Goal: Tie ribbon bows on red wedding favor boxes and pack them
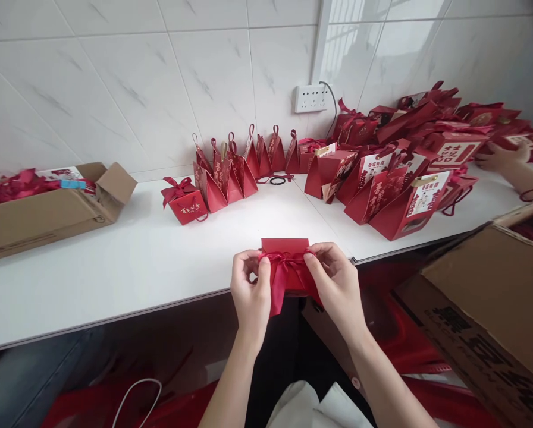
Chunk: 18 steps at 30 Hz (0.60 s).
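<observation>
Mid-bow: my left hand [250, 292] and right hand [333, 279] each pinch the red ribbon [281, 268] on the gift box [285, 249] at tabletop [128, 261] edge. Next prob. needs even pull on loops.

The left hand [251, 291] and right hand [333, 279] cover the lower front of the red gift box [285, 252], hiding how the ribbon [281, 279] is knotted. A co-worker's hand [501, 157] is cut off by the right edge. The cardboard box [47, 214] runs off the left edge; its contents are unclear.
</observation>
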### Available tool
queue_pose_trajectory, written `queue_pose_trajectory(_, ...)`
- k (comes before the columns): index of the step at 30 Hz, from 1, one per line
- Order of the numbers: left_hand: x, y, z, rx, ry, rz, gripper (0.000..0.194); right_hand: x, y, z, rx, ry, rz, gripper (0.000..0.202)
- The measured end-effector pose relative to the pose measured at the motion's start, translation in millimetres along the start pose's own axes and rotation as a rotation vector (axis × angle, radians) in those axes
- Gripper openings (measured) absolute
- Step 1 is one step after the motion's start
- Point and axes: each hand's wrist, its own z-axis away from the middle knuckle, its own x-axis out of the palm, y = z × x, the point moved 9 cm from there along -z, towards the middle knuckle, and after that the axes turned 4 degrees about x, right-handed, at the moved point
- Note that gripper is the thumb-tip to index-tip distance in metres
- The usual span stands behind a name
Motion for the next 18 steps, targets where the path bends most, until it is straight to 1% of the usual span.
queue_pose_trajectory(3,-0.5,-1.4,-0.4,-0.056,-0.031,-0.014,0.011,0.5,-1.0,2.1,-0.046,0.022,-0.013,0.009)
queue_pose_trajectory(5,-1.9,-3.6,-1.6,-0.089,-0.043,0.015,0.012,-1.1,-3.1,4.5,-0.093,0.048,-0.003,0.008)
queue_pose_trajectory(8,-0.2,-13.4,-2.8,-0.215,-0.082,0.135,0.020,-3.1,-2.8,6.9,-0.123,0.082,-0.018,0.011)
queue_pose_trajectory(11,3.4,-21.4,-2.2,-0.335,-0.121,0.207,0.024,-1.9,2.8,6.6,-0.084,0.104,-0.069,0.012)
queue_pose_trajectory(15,0.6,-23.0,-2.4,-0.346,-0.102,0.204,0.025,0.4,4.5,6.2,-0.077,0.165,-0.098,0.010)
queue_pose_trajectory(18,-1.6,-23.8,-1.9,-0.333,-0.140,0.158,0.032,3.5,3.9,5.9,-0.083,0.181,-0.098,0.010)
